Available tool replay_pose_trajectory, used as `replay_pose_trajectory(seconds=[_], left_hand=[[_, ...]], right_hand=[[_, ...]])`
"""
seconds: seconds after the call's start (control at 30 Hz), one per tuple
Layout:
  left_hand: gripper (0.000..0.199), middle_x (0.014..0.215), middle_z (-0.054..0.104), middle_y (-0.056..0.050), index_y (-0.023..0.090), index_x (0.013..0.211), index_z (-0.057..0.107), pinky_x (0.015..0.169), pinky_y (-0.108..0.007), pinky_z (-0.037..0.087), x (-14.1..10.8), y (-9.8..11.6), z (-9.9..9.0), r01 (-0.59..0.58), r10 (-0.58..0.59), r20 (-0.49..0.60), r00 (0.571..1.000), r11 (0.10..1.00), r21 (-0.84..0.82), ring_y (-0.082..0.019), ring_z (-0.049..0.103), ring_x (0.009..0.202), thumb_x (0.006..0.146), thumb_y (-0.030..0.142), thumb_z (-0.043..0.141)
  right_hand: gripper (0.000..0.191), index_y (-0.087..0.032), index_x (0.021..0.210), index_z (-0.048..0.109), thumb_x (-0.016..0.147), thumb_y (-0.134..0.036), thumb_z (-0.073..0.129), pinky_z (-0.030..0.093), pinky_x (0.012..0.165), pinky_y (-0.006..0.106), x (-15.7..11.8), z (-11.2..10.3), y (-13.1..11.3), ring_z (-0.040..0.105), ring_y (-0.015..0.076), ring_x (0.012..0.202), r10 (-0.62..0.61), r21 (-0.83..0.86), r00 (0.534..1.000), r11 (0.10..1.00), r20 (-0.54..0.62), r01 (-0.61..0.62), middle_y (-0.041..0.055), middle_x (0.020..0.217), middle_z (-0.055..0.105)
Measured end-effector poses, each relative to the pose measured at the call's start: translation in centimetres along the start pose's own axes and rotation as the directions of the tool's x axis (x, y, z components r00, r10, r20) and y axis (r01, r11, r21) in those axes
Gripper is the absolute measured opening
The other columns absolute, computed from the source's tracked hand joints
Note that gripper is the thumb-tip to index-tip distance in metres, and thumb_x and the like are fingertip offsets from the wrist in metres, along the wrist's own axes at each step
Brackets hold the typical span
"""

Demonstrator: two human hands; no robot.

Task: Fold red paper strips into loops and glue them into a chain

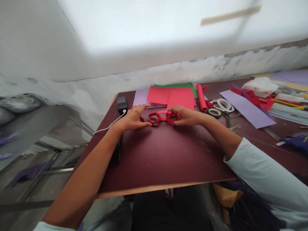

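Several red paper rings [154, 118], joined in a row, lie on the dark red table [163, 157]. My left hand [136, 118] is at the left end of the row, thumb and fingers apart, with part of a red ring showing between them. At the right end, my right hand [184, 116] rests around the last ring, its thumb and fingers spread and partly over the paper. Just behind the rings lie red sheets [181, 98], with a green sheet [190, 85] and a lilac sheet [141, 98] partly beneath them.
A black charger [122, 104] with a white cable stands at the left edge, and a dark object lies by my left forearm. To the right are a red roll [201, 98], green tape [214, 112], white tubing [225, 105], a lilac strip [249, 109] and piled papers. A wall rises behind.
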State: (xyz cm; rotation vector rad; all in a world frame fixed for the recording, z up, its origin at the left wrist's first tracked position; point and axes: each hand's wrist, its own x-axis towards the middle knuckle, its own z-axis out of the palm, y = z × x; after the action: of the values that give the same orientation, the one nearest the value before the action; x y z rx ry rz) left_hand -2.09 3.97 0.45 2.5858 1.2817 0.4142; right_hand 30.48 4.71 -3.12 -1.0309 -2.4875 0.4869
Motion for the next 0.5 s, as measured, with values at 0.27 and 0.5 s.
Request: replay_pose_trajectory(seconds=[0.27,0.5], left_hand=[[0.067,0.132,0.071,-0.019,0.017,0.137,0.062,0.098,-0.041,0.056,-1.3,-2.4,-1.4,0.055,-0.057,0.110,0.992,0.998,0.021,-0.032,0.071,0.115,0.078,0.043,0.079],[0.069,0.159,0.048,-0.024,0.015,0.147,0.052,0.119,-0.062,0.036,-0.3,-0.6,0.4,0.033,-0.022,-0.073,0.997,0.988,0.153,-0.043,0.046,0.144,0.083,0.029,0.072]], right_hand=[[0.098,-0.023,0.156,0.053,0.074,-0.063,0.086,0.040,0.118,0.068,0.0,0.2,-1.4,0.056,0.0428,0.136,0.079,-0.051,0.997,0.996,-0.017,-0.080,0.0186,0.143,0.064],[0.074,-0.013,0.149,0.059,0.090,-0.056,0.071,0.053,0.104,0.055,-0.3,-2.5,0.6,0.069,0.0352,0.113,0.208,-0.024,0.941,0.975,-0.267,-0.223,0.0217,0.126,0.072]])
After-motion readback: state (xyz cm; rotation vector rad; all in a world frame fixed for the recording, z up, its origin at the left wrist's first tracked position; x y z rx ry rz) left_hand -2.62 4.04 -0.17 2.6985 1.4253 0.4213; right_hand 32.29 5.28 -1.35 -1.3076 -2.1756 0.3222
